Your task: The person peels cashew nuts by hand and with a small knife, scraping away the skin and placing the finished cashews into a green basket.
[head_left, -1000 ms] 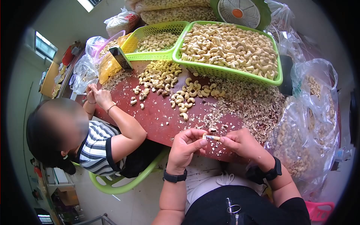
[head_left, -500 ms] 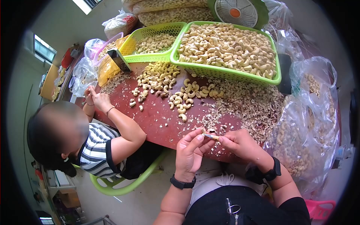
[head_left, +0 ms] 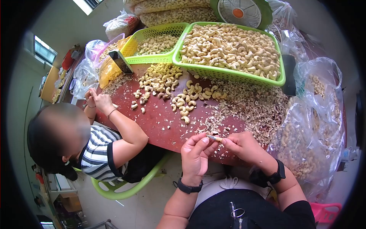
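Near the table's front edge, my right hand (head_left: pixel 244 145) is closed on the handle of a small knife (head_left: pixel 215 138), whose blade points left. The blade tip is at the fingertips of my left hand (head_left: pixel 195 154). My left thumb and index finger are pinched together, and what they hold is too small or hidden to make out. Beyond my hands lie loose cashews (head_left: pixel 187 100) on the red table (head_left: pixel 152 124), with shell scraps (head_left: pixel 263 108) heaped to the right.
A green basket of cashews (head_left: pixel 280 72) stands at the back, with a yellow-green basket (head_left: pixel 167 57) beside it. A phone (head_left: pixel 121 61) leans near a co-worker (head_left: pixel 101 149) on the left. Plastic bags of nuts (head_left: pixel 312 133) bulge at the right, and a fan (head_left: pixel 240 13) is behind.
My left hand has shifted slightly to the right, its wrist most of all. The small pale piece at its fingertips no longer shows. My right hand has hardly moved.
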The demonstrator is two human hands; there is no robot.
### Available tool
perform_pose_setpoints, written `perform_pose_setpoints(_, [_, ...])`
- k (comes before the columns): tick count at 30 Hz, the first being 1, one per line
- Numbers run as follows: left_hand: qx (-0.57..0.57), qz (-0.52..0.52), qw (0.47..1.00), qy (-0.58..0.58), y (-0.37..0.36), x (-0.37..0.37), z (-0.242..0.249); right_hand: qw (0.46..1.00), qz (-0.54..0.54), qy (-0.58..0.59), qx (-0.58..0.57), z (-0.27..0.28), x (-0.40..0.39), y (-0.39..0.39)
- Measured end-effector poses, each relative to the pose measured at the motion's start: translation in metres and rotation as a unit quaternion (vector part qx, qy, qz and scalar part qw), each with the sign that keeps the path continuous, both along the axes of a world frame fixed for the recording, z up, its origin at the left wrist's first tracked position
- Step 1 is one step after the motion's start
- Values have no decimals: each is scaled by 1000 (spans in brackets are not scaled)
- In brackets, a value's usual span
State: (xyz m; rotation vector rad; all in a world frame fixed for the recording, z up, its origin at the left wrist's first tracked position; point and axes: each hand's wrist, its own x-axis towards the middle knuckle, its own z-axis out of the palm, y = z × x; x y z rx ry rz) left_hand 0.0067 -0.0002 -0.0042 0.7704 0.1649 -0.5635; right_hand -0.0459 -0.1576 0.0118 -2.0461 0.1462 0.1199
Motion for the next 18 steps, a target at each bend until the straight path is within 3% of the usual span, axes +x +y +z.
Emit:
perform_pose_setpoints(8, [-11,21,1000,-8,0,-3,-2,1000,-4,1,-2,4,0,0])
perform_pose_setpoints(18, [-113,-21,991,61,2,1,-12,999,-8,1,31,-3,0,-2])
